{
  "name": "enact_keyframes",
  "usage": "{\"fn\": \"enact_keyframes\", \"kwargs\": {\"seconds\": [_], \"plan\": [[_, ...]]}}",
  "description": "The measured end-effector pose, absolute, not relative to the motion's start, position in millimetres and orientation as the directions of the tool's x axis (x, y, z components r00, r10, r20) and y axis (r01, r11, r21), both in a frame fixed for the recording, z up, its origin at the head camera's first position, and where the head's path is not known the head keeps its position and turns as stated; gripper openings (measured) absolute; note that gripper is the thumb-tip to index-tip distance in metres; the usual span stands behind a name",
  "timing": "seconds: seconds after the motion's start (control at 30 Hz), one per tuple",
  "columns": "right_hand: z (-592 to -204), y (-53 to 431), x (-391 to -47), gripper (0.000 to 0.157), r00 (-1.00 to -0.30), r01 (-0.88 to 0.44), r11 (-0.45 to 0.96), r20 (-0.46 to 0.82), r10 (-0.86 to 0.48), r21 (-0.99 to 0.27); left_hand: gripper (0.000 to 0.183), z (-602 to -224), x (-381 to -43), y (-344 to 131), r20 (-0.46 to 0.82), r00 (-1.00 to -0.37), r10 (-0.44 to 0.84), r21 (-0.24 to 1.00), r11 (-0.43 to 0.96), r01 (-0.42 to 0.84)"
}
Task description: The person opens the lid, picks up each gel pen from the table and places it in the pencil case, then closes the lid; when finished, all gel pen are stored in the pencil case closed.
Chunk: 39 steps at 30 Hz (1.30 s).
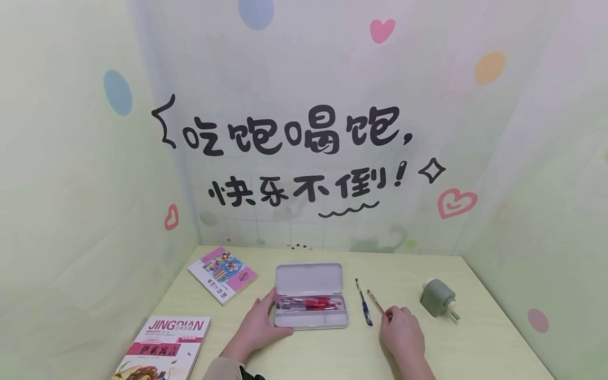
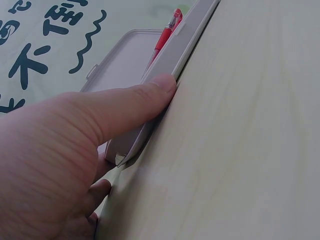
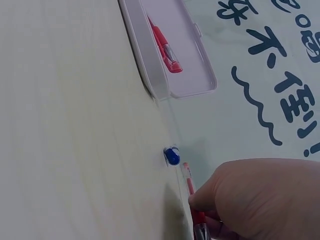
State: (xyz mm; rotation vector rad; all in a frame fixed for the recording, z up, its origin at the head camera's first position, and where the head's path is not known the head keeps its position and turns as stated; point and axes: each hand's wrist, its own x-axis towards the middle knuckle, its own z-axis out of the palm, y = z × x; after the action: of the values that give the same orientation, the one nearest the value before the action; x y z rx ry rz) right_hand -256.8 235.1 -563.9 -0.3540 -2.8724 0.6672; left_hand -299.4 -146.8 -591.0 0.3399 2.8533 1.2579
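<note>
A pale pencil case (image 1: 309,278) stands with its lid raised on the table, several red pens (image 1: 315,303) lying in its rear compartment. My left hand (image 1: 256,328) grips the case at its left end, thumb (image 2: 161,84) along the front wall and fingers around the side. To the right of the case, my right hand (image 1: 404,332) pinches a red pen (image 3: 198,218) between thumb and fingers. The pen's far end points toward the back of the table. Beside it, a blue pen (image 1: 364,306) lies on the table between the case and my right hand.
A grey-green bottle (image 1: 438,296) with a pale cap lies at the right. Over on the left are a small pink-and-white booklet (image 1: 223,274) and a larger book (image 1: 166,348) near the front edge. Fabric walls (image 1: 304,232) close in the table at the back and sides.
</note>
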Motion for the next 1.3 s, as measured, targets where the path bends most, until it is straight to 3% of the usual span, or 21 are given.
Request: {"fn": "enact_keyframes", "kwargs": {"seconds": [0.3, 0.6, 1.3], "plan": [[-555.3, 220.6, -258.0, 0.021, -0.928, 0.134, 0.876, 0.250, 0.275, -0.464, 0.134, -591.1, -300.8, -148.2, 0.108, -0.970, 0.218, 0.732, 0.643, 0.226], [-551.3, 172.7, -264.8, 0.010, -0.914, -0.057, 0.899, 0.385, 0.128, -0.434, 0.134, -591.2, -301.4, -149.9, 0.109, -0.969, 0.221, 0.727, 0.647, 0.229], [-560.1, 104.6, -280.6, 0.008, -0.915, -0.214, 0.933, 0.393, -0.087, -0.290, 0.134, -591.9, -302.3, -149.5, 0.100, -0.969, 0.226, 0.732, 0.643, 0.225]]}}
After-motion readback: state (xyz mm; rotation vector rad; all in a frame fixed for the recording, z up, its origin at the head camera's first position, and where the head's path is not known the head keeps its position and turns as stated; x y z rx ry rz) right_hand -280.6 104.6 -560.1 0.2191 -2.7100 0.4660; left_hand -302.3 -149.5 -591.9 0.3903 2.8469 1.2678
